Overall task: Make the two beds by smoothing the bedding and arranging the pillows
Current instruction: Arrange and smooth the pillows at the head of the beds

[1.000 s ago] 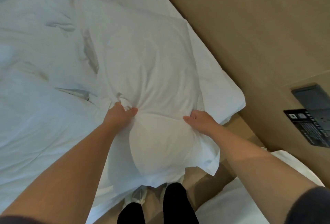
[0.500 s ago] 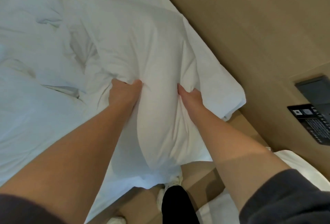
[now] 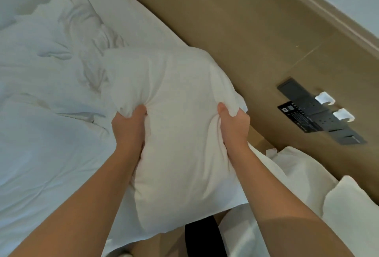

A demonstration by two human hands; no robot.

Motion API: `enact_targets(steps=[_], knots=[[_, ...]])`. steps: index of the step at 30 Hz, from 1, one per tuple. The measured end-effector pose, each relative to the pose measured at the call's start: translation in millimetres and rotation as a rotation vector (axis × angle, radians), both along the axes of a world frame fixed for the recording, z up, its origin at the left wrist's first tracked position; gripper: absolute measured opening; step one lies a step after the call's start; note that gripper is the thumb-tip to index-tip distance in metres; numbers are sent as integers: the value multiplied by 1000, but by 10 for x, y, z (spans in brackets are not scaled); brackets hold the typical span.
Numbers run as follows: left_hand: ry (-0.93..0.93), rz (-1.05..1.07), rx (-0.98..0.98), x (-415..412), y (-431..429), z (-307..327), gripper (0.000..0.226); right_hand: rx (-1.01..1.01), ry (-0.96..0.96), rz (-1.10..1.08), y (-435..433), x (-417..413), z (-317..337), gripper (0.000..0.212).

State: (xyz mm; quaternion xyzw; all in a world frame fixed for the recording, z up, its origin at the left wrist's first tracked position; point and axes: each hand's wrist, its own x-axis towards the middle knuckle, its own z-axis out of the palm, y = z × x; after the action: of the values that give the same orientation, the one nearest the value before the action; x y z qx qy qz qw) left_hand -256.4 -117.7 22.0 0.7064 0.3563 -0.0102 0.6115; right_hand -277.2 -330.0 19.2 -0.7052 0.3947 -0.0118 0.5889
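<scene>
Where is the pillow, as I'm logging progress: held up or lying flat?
Held up: left hand and right hand grip the pillow, its lower end hanging free.

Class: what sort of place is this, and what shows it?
Likely a hotel twin room: white bedding, a second bed alongside, a tan headboard panel with a dark socket panel.
</scene>
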Motion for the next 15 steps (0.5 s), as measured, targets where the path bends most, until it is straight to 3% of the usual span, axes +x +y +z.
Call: enact_targets(steps=[6, 9, 12, 15], knots=[[-28, -90, -180, -612, 184, 466, 63, -146, -76, -75, 204, -864, 667, 13], [-28, -167, -274, -1059, 284, 689, 57, -205, -85, -159, 344, -1452, 913, 25], [-16, -267, -310, -1538, 347, 934, 60, -217, -59, -247, 481, -2097, 1118, 18], [-6, -364, -331, -2001, 298, 1165, 42, -230, 9, -336, 517, -2742, 1287, 30]])
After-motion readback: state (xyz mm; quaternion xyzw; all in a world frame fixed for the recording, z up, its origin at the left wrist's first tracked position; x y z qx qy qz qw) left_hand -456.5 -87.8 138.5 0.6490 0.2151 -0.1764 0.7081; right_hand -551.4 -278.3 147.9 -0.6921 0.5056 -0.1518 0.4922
